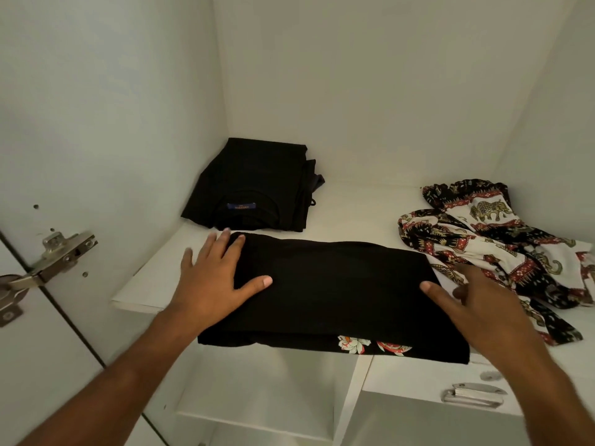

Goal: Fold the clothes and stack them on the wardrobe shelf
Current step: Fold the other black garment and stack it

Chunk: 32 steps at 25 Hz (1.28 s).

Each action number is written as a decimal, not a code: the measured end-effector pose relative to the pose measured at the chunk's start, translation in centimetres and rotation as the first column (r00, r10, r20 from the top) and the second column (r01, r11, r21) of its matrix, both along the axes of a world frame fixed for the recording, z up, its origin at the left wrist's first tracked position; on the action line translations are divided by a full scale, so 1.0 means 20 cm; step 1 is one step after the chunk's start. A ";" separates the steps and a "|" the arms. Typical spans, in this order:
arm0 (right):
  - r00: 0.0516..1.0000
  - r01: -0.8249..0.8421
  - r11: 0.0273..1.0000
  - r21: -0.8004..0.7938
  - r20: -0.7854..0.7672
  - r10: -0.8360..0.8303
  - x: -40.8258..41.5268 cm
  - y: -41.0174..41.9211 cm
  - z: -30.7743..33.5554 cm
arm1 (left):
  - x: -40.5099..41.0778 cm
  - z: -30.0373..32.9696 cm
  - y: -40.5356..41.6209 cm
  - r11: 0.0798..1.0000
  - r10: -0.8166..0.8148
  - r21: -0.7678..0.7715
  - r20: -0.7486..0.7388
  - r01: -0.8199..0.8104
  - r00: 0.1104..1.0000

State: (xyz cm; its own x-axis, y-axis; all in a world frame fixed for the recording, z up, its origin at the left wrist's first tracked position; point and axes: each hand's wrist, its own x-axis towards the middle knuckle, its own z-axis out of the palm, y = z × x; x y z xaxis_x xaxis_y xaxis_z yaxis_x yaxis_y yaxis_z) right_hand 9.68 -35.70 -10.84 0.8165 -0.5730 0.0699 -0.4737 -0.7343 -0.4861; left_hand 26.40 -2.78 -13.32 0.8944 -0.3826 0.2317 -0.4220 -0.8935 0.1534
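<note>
- Head view: folded black garment (pixel 335 294) lies at centre frame on the white shelf (pixel 360 207), its near edge overhanging the shelf front; a floral print shows at that edge.
- Left hand (pixel 212 278) rests flat on the garment's left end, fingers straight and spread.
- Right hand (pixel 476 304) at the garment's right end, thumb on the cloth; fingers extended, blurred.
- Black stack (pixel 254 188) sits behind, upper centre.
- Unfolded elephant-print cloth (pixel 502 239) lies at right.
- Hinge (pixel 54 255) at left edge.
</note>
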 end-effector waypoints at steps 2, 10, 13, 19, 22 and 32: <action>0.998 -0.038 0.988 0.151 -0.037 0.044 -0.02 -0.01 0.05 | -0.06 0.01 -0.02 0.956 -0.215 -0.156 0.192 0.246 0.957; 0.952 -0.296 0.659 0.692 0.273 0.141 0.01 0.02 0.16 | -0.14 -0.09 -0.03 0.860 -0.504 0.049 -0.069 0.508 0.861; 0.834 -0.522 0.560 0.643 0.522 0.178 0.12 0.10 0.35 | -0.14 -0.08 -0.05 0.875 -0.478 0.010 -0.137 0.483 0.868; 0.521 -0.757 0.600 0.259 0.793 0.315 0.54 0.44 0.87 | -0.08 0.08 0.14 0.671 -0.362 -0.720 -0.106 0.179 0.926; 0.483 -0.685 0.718 0.123 0.814 0.321 0.78 0.56 1.08 | 0.02 0.19 0.22 0.452 -0.411 -0.885 -0.096 0.111 0.907; 0.736 -0.558 0.829 0.025 0.477 0.481 2.02 0.72 1.14 | 0.58 0.32 0.18 0.637 0.181 -0.769 0.079 -0.056 0.980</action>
State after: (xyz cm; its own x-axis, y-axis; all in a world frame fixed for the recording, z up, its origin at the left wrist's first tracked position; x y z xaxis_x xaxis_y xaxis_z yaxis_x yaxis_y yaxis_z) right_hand 50.07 -21.27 12.00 0.8940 -0.1028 0.4361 0.2474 -0.6983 -0.6717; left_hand 37.92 0.87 -7.01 0.8542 0.0917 0.5118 -0.3930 -0.5307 0.7509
